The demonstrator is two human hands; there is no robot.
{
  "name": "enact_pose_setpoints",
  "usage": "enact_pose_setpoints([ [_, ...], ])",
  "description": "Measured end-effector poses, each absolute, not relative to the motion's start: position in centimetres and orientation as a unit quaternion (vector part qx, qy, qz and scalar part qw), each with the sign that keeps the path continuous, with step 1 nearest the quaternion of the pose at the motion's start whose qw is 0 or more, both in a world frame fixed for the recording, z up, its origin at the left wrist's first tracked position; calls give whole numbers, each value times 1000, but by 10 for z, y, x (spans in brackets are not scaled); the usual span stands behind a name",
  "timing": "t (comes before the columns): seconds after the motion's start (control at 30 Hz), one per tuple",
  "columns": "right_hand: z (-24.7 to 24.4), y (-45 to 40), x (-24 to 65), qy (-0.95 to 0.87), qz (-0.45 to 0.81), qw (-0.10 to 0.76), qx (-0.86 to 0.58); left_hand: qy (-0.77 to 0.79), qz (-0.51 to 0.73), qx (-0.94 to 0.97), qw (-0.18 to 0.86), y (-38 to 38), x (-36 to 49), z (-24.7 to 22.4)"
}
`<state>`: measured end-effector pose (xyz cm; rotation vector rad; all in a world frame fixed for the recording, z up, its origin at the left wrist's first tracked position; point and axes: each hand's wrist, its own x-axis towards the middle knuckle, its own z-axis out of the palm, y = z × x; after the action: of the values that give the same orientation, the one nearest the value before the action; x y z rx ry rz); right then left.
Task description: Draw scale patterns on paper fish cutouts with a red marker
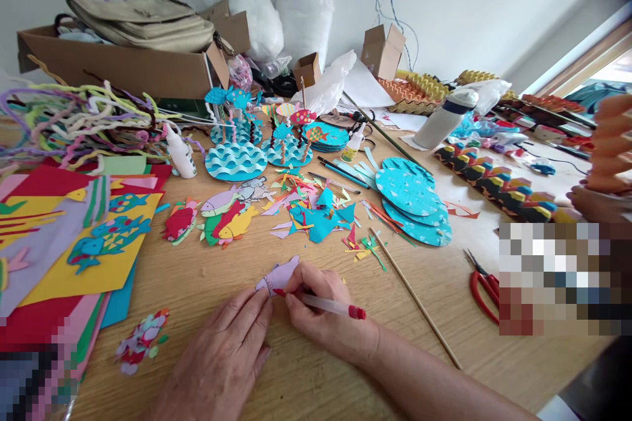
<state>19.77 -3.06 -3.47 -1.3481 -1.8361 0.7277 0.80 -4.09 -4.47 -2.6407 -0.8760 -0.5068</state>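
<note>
My left hand [227, 339] lies flat on the wooden table, its fingertips on the edge of a light purple paper fish [280, 275]. With my right hand [326, 322] I grip a red pen [330, 306], its tip end at the fish, which bears some drawn lines. Part of the fish is behind my fingers. Beyond my hands lie cut paper fish in yellow [237, 223] and red [178, 223], with scattered paper scraps [320, 220]. Small paper discs [143, 342] are heaped left of my left hand.
A thin wooden stick [419, 306] and red-handled scissors [486, 293] lie to the right. Blue discs [405, 187] overlap farther back. Coloured paper sheets [118, 273] cover the left side. A white glue bottle [181, 152] stands near decorated blue wave stands [236, 162]. Another person's hand [587, 200] shows far right.
</note>
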Motion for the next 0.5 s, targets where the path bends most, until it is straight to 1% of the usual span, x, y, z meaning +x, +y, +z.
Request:
enact_pose_setpoints([
  [0.27, -40, -32, 197, -733, 259, 341, -529, -311, -173, -922, 151, -42, 9, -45],
  [0.5, -40, -32, 197, -745, 236, 319, -536, -315, -187, -922, 125, -42, 7, -47],
])
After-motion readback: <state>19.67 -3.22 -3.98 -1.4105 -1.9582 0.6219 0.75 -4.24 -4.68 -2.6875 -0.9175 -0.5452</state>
